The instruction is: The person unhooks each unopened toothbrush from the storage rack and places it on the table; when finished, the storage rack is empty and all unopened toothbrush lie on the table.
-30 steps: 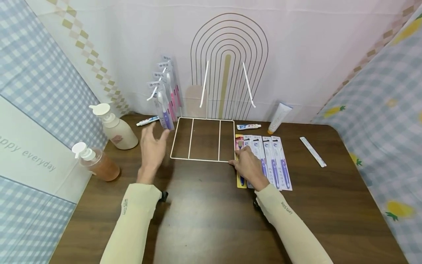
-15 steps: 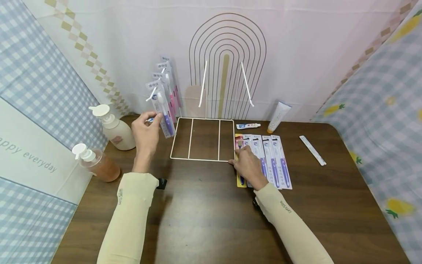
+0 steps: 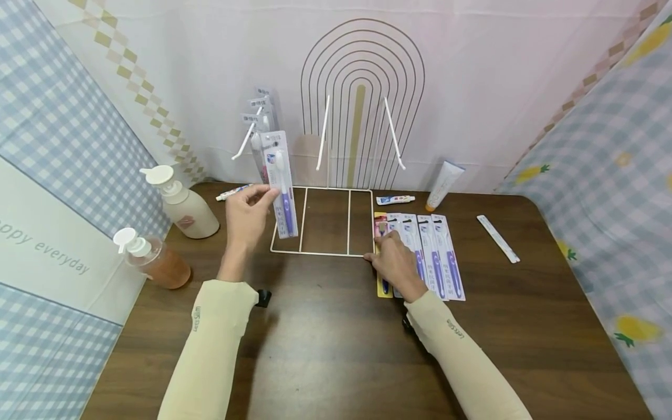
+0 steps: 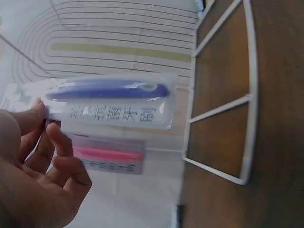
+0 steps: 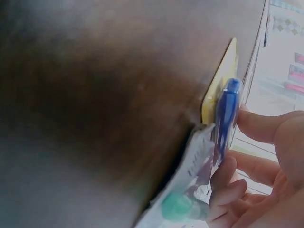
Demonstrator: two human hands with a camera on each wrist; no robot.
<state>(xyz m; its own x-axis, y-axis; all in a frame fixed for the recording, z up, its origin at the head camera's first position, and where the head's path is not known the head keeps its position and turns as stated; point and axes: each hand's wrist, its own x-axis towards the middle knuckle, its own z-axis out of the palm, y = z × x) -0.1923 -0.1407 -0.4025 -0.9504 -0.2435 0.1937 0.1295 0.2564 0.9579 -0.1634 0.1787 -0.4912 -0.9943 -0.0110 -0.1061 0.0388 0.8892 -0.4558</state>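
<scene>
Both forearms are covered by close-fitting, pale cream sleeves that run from the near edge of the scene to the wrists, leaving the left hand (image 3: 247,217) and right hand (image 3: 397,263) bare. Each sleeve carries a small line of dark lettering printed along the forearm just short of the cuff. A small black device sits at the underside of each wrist, just near of the cuff, partly hidden by the sleeve.

Bright, even light from overhead; soft arm shadows fall on the dark brown wooden table (image 3: 336,350). Head view bows at its edges. Both wrist views are blurred, the right one heavily.
</scene>
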